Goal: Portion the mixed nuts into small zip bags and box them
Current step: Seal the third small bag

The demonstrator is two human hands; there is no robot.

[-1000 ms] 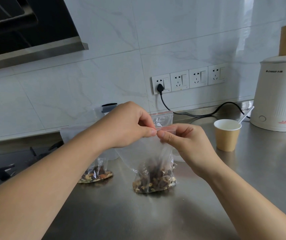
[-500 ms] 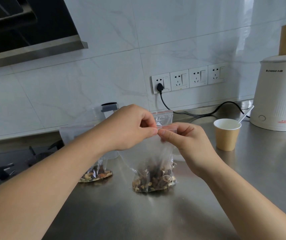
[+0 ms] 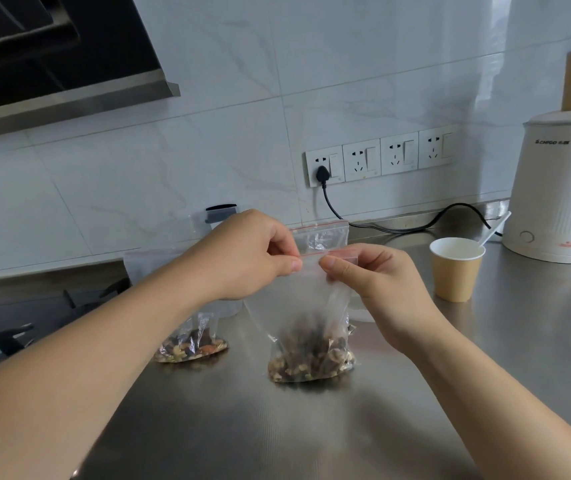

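A small clear zip bag with mixed nuts in its bottom stands on the steel counter. My left hand pinches its red-lined top seal from the left. My right hand pinches the same seal from the right, thumb tips a short gap apart. A second nut bag lies to the left, partly behind my left forearm. A third zip bag stands behind the hands.
A brown paper cup with a white spoon stands at the right, beside a white appliance. A black cable runs along the wall from the sockets. A clear container sits behind my left arm; a stove lies far left.
My thumbs have parted slightly along the bag's seal; the bag and both hands stay in about the same place.
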